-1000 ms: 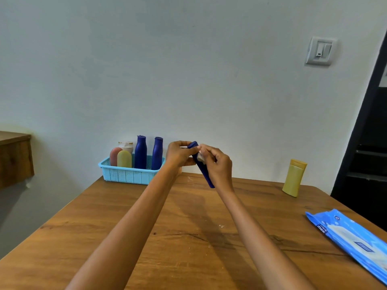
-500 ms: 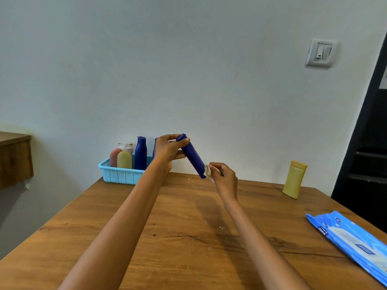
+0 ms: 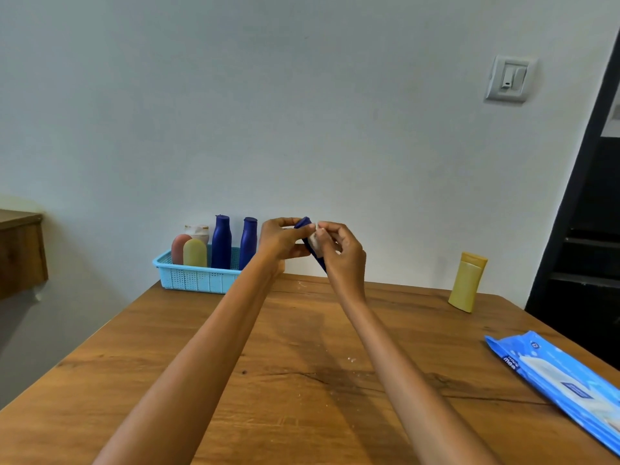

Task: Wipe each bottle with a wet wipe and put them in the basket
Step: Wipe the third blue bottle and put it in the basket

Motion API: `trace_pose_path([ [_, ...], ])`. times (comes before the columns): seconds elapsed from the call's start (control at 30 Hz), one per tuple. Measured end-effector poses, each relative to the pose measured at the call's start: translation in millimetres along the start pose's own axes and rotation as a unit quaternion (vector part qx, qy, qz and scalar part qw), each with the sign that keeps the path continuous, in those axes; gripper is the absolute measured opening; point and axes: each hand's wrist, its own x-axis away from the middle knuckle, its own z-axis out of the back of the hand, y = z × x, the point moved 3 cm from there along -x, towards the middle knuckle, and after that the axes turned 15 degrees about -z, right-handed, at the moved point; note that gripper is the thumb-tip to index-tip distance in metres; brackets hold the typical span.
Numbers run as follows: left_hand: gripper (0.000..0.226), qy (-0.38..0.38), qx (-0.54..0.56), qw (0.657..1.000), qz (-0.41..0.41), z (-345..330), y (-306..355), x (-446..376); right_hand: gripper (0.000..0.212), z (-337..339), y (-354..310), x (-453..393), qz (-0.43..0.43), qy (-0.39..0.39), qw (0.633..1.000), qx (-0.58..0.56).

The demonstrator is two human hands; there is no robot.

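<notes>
**Above the table, two hands wipe a blue bottle**

Above the wooden table (image 3: 302,380), the left hand (image 3: 280,241) grips the top end of a dark blue bottle (image 3: 303,224). The bottle is tilted. The right hand (image 3: 342,255) pinches a white wet wipe (image 3: 315,241) against the bottle's side. Left of the hands, at the table's far edge, sits a light blue basket (image 3: 194,278) with two blue bottles (image 3: 221,241), a pink one, a yellow one and a white one standing inside. Far to the right on the table stands a yellow bottle (image 3: 467,281). Near the table's right edge lies a blue wipes pack (image 3: 560,384).
</notes>
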Motion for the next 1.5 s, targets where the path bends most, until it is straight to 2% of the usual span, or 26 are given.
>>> trace_pose_path([
  [0.13,0.034,0.046,0.036,0.998,0.008,17,1,-4,0.03,2,26,6,0.07,-0.024,0.988,0.139],
  [0.2,0.034,0.062,0.032,0.997,0.012,23,1,-5,0.037,5,39,8,0.088,-0.022,0.982,0.166],
  [0.4,0.033,0.068,-0.021,0.997,0.001,23,0,-7,0.04,11,56,10,0.016,-0.006,0.983,0.181],
  [0.5,0.029,0.05,-0.027,0.998,0.008,19,-5,-6,0.042,7,59,5,-0.038,-0.002,0.985,0.17],
  [0.57,0.027,0.034,-0.028,0.999,0.012,15,-7,-5,0.046,3,56,2,-0.042,-0.001,0.989,0.141],
  [0.77,0.02,-0.004,-0.045,0.999,0.019,4,-8,-3,0.042,-6,19,1,-0.009,-0.027,0.998,0.064],
  [0.9,0.022,-0.007,-0.03,0.999,0.02,4,-7,-2,0.046,-11,18,3,0.023,-0.024,0.997,0.075],
  [1.1,0.029,0.083,0.025,0.996,0.015,22,-2,-6,0.039,-6,24,8,0.037,-0.031,0.993,0.109],
  [1.23,0.029,0.12,0.039,0.992,0.012,33,1,-7,0.043,1,46,12,0.019,-0.042,0.991,0.127],
  [1.4,0.029,0.115,0.026,0.993,0.005,35,4,-9,0.043,18,65,15,0.012,-0.05,0.992,0.114],
  [1.5,0.029,0.079,-0.022,0.997,-0.008,32,4,-10,0.038,25,64,15,-0.002,0.003,0.997,0.081],
])
